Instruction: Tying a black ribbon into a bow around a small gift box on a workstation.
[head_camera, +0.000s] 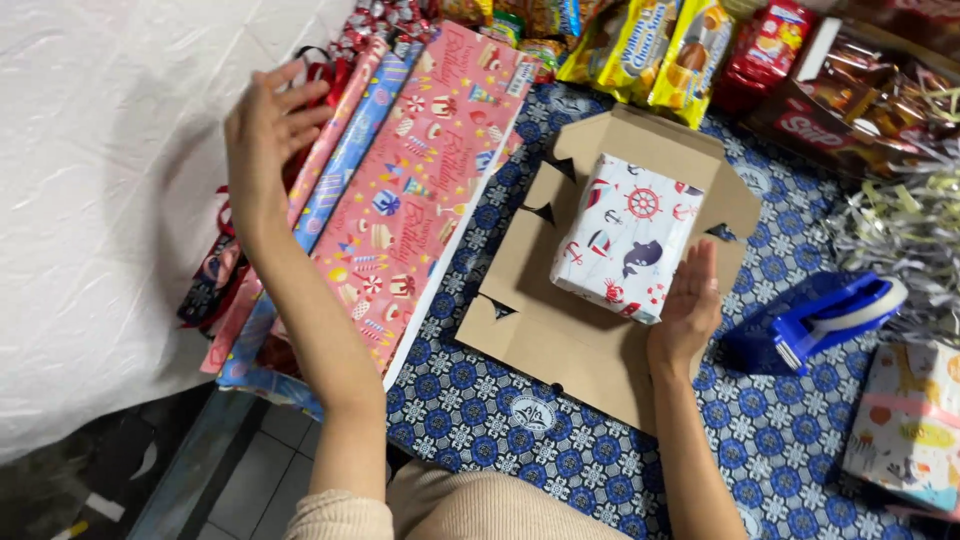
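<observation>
A box wrapped in white paper with nautical pictures (627, 234) lies on an unfolded brown cardboard carton (560, 330). My right hand (686, 308) rests palm up at the wrapped box's near right corner, fingers straight, touching its edge. My left hand (262, 140) hovers open over the stack of folded wrapping paper sheets (410, 190), pink, blue and red, at the left. It grips nothing.
A blue tape dispenser (825, 315) sits right of the carton on the blue patterned cloth (500, 390). Snack packets (660, 50) line the far edge. Silver shredded filler (905, 235) lies at right, and another wrapped parcel (910, 425) at lower right. White sheet (90, 200) covers the left.
</observation>
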